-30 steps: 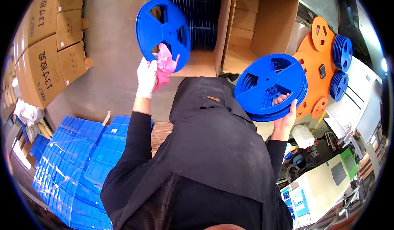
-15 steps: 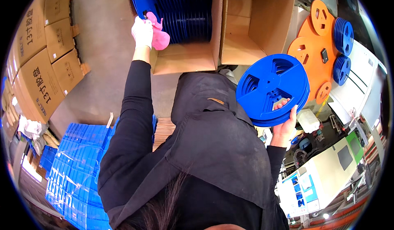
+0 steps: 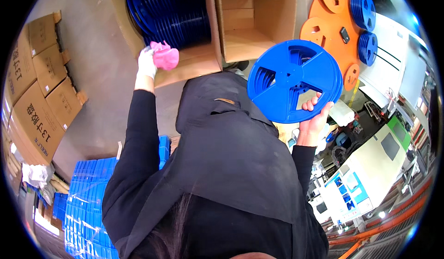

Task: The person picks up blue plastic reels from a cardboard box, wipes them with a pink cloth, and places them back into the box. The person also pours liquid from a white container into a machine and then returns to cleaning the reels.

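My right hand point(image 3: 315, 120) grips a stack of blue plastic reels point(image 3: 290, 76) at its near right edge, with the fingers through a cutout. The stack is held tilted at my right front. My left hand point(image 3: 146, 67), in a white glove, is closed on a crumpled pink cloth point(image 3: 165, 57). It hovers at the left front corner of an open cardboard box point(image 3: 199, 65). Inside that box, two rows of blue reels point(image 3: 178, 27) stand on edge, one reel leaning at the left end. The cloth hides part of the box's edge.
A second open cardboard box point(image 3: 256, 27) adjoins the first on the right. Beyond it, an orange round surface point(image 3: 334, 24) carries orange spoked discs and blue reel stacks point(image 3: 362, 10). Stacked cartons point(image 3: 39, 125) stand left, wrapped blue stacks point(image 3: 90, 199) lower left, a cream machine point(image 3: 367, 171) right.
The left hand and pink cloth have drawn back from the leaning reel, which now sits deeper in the box. The right hand's reel stack has tipped more face-on. The whole view has shifted.
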The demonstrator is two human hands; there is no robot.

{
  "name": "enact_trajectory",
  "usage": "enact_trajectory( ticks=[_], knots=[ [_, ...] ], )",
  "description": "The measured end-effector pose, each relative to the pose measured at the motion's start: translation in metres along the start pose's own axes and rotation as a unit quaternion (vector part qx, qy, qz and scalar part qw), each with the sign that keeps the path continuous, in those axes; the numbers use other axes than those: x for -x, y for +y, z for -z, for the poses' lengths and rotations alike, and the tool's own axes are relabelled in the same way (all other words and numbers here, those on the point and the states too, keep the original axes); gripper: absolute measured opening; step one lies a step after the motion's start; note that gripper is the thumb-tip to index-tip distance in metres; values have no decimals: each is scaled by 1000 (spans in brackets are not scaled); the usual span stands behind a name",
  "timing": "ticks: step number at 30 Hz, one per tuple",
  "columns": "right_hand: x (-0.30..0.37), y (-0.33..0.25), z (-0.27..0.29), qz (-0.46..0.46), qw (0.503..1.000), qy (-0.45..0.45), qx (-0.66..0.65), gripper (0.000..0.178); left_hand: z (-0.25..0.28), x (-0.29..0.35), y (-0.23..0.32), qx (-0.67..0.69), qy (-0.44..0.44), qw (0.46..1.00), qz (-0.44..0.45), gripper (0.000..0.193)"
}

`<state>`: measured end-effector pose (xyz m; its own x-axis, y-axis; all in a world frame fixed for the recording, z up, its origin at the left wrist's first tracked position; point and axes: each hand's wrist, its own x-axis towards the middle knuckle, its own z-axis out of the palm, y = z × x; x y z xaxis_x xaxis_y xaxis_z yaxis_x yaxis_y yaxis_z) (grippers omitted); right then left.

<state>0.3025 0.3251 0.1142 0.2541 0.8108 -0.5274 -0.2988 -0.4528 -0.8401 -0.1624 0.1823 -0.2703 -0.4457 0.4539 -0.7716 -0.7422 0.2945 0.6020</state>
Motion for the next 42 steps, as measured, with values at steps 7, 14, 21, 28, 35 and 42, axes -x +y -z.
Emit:
enact_trajectory(
  ticks=[7, 14, 21, 28, 35, 42],
  knots=[
    [-9, -26, 21, -18, 946, -168, -278, 52, -99, 99, 34, 183, -92, 974, 94, 32],
    [4, -22, 14, -52, 873, -277, -398, 46, -209, 188, 127, 184, -251, 947, -82, 38],
    [11, -27, 9, -68, 851, -333, -400, 45, -245, 227, 151, 101, -255, 936, -220, 39],
    [5, -32, 7, -71, 865, -319, -381, 48, -241, 236, 143, -38, -308, 905, -290, 41],
    [-14, -38, -2, -78, 867, -291, -396, 51, -239, 266, 148, -451, -499, 557, -487, 52],
    [-20, -47, -8, -80, 856, -313, -404, 48, -239, 284, 132, -597, -430, 377, -562, 54]
  ],
)
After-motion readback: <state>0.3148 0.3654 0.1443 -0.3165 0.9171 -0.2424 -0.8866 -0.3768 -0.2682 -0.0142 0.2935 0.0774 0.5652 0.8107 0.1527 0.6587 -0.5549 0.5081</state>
